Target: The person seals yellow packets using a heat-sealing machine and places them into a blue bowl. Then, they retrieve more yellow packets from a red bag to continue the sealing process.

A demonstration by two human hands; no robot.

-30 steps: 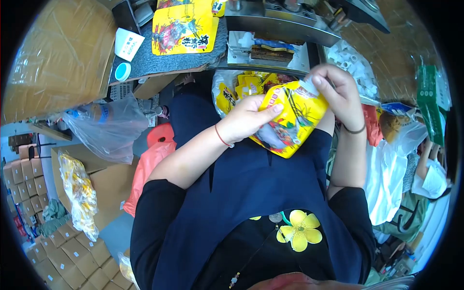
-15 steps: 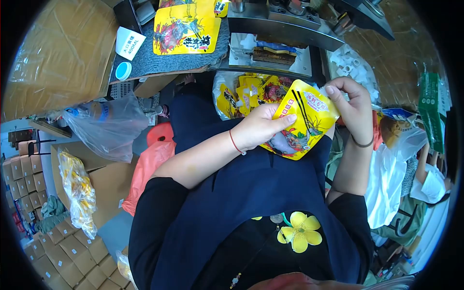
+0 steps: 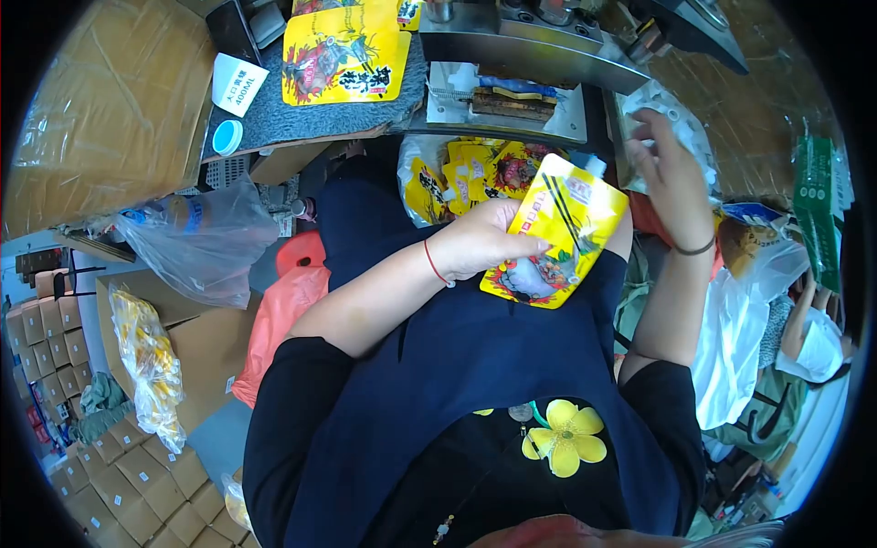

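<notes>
A yellow pouch (image 3: 557, 233) with a white spout at its upper right corner is tilted above my lap. My left hand (image 3: 480, 239) grips its left edge, thumb on the front. My right hand (image 3: 671, 178) is apart from the pouch, raised near the bag of white spouts (image 3: 681, 123), with its fingers apart and somewhat blurred. Nothing shows in it. Beyond the left hand, more yellow pouches (image 3: 470, 173) lie in a clear plastic bag below the machine.
The metal machine (image 3: 539, 46) stands ahead. Left of it, flat yellow pouches (image 3: 343, 64), a paper label (image 3: 239, 84) and a blue-white cap (image 3: 227, 137) lie on the cloth-covered table (image 3: 365, 114). Cartons (image 3: 137, 475) are stacked lower left; another person (image 3: 808, 342) is at far right.
My right hand has let go of the pouch's upper right corner and moved up and away, uncovering the white spout. The pouch has shifted slightly left and down in my left hand.
</notes>
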